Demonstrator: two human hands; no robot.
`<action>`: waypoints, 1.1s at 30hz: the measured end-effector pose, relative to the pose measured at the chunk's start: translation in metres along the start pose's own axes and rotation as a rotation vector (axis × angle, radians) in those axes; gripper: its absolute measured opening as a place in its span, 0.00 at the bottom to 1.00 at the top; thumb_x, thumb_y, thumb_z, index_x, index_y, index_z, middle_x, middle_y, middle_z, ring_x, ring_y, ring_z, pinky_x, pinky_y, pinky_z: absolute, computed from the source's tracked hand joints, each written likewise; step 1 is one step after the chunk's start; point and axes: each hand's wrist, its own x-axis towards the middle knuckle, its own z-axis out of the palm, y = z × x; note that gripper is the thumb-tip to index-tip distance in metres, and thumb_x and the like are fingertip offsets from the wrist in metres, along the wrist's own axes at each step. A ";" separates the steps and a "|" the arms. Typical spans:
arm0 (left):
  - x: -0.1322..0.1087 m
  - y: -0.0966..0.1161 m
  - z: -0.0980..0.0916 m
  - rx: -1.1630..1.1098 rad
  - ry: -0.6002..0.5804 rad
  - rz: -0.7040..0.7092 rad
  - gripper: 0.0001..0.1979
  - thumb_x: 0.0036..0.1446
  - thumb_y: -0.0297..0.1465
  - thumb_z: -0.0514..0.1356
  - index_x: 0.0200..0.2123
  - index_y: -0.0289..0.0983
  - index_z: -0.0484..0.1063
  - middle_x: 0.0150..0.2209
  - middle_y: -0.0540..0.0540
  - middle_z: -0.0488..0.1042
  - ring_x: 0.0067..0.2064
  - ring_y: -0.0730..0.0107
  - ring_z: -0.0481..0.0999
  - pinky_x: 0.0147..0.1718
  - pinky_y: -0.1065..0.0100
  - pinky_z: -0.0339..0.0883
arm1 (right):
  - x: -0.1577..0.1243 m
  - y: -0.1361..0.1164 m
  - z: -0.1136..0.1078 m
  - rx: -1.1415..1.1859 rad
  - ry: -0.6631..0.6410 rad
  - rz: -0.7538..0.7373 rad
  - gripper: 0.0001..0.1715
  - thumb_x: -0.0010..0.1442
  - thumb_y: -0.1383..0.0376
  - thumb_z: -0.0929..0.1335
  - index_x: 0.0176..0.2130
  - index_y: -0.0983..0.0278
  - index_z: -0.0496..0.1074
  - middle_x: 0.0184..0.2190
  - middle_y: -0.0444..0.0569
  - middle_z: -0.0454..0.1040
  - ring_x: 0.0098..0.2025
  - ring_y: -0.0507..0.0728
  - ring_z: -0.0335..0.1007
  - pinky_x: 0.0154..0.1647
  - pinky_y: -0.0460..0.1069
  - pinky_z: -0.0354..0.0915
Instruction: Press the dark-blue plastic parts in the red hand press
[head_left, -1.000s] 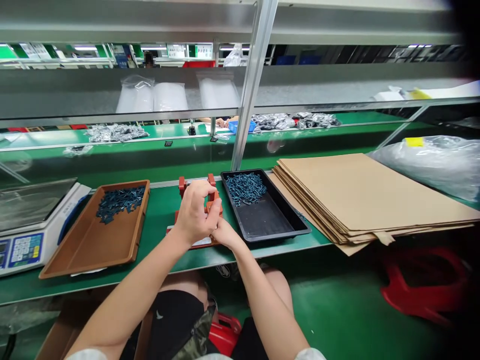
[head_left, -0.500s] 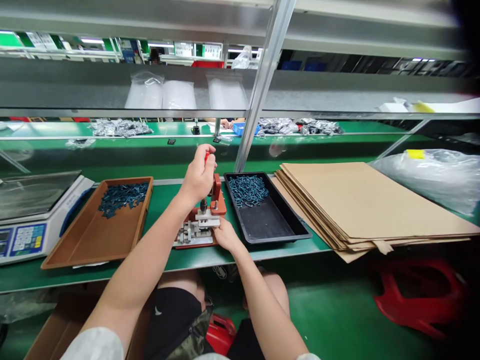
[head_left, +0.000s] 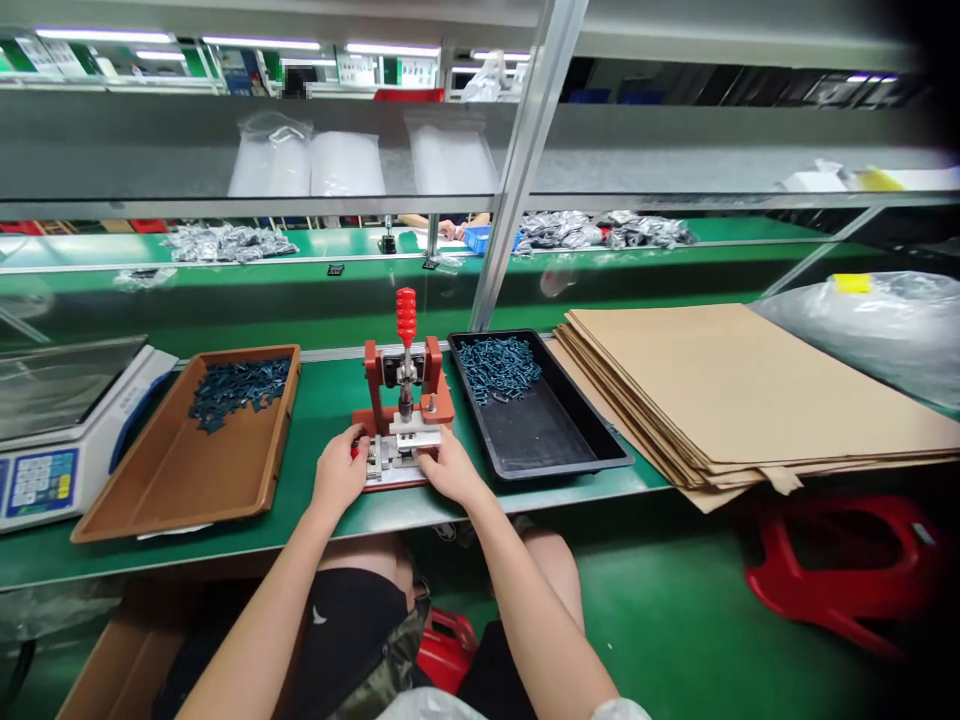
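In front of me stands a toggle-clamp fixture (head_left: pixel 414 441), with a metal block on an orange-brown frame. Its red handle (head_left: pixel 406 318) points upright, with no hand on it. My left hand (head_left: pixel 339 472) is closed at the fixture's left side, around a small red knob that its fingers mostly cover. On the opposite side, my right hand (head_left: pixel 450 466) grips the right end of the metal block, thumb in front and fingers partly hidden behind. Whether a small part lies inside the block I cannot tell.
Left of the fixture is a brown tray (head_left: pixel 180 490) with dark blue flat parts; beyond it sits a scale (head_left: pixel 64 440). A black tray (head_left: pixel 547 450) of small dark blue parts stands right, beside stacked cardboard sheets (head_left: pixel 757 390). A metal post (head_left: pixel 517 190) rises behind.
My left hand has let go of the red handle and come down to the fixture's left side. The handle now shows upright. My right hand stays at the block's right end.
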 end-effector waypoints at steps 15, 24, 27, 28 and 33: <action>-0.089 0.010 -0.007 -0.111 0.421 0.119 0.34 0.62 0.43 0.60 0.66 0.39 0.55 0.67 0.31 0.57 0.69 0.50 0.59 0.66 0.47 0.58 | -0.014 -0.012 0.013 -0.062 0.160 0.019 0.15 0.65 0.68 0.61 0.47 0.63 0.72 0.46 0.56 0.71 0.51 0.62 0.68 0.57 0.58 0.65; -0.155 0.037 -0.015 -0.751 -0.138 -0.526 0.28 0.58 0.53 0.60 0.52 0.37 0.72 0.45 0.38 0.80 0.42 0.54 0.82 0.40 0.58 0.78 | -0.088 -0.079 0.049 0.038 -0.198 -0.157 0.11 0.64 0.72 0.65 0.42 0.59 0.73 0.40 0.49 0.72 0.44 0.59 0.69 0.46 0.54 0.69; -0.164 0.001 -0.043 -0.606 -0.130 -0.561 0.27 0.56 0.55 0.60 0.43 0.37 0.74 0.40 0.40 0.81 0.40 0.53 0.83 0.40 0.57 0.78 | -0.092 -0.086 0.031 0.016 -0.246 -0.161 0.16 0.63 0.71 0.66 0.49 0.57 0.74 0.47 0.51 0.72 0.49 0.59 0.70 0.50 0.55 0.70; -0.169 -0.021 -0.058 -0.505 -0.112 -0.563 0.27 0.55 0.55 0.59 0.42 0.38 0.74 0.40 0.40 0.82 0.41 0.51 0.83 0.42 0.55 0.77 | -0.092 -0.083 0.018 -0.001 -0.202 -0.159 0.16 0.64 0.70 0.66 0.50 0.57 0.73 0.47 0.52 0.72 0.49 0.59 0.70 0.51 0.55 0.70; -0.206 -0.137 -0.151 0.175 -0.127 -0.728 0.30 0.44 0.56 0.61 0.42 0.39 0.74 0.47 0.32 0.81 0.55 0.31 0.76 0.60 0.38 0.65 | -0.077 -0.033 -0.079 -0.298 0.455 -0.012 0.09 0.64 0.61 0.65 0.39 0.61 0.73 0.37 0.54 0.74 0.38 0.61 0.71 0.40 0.55 0.69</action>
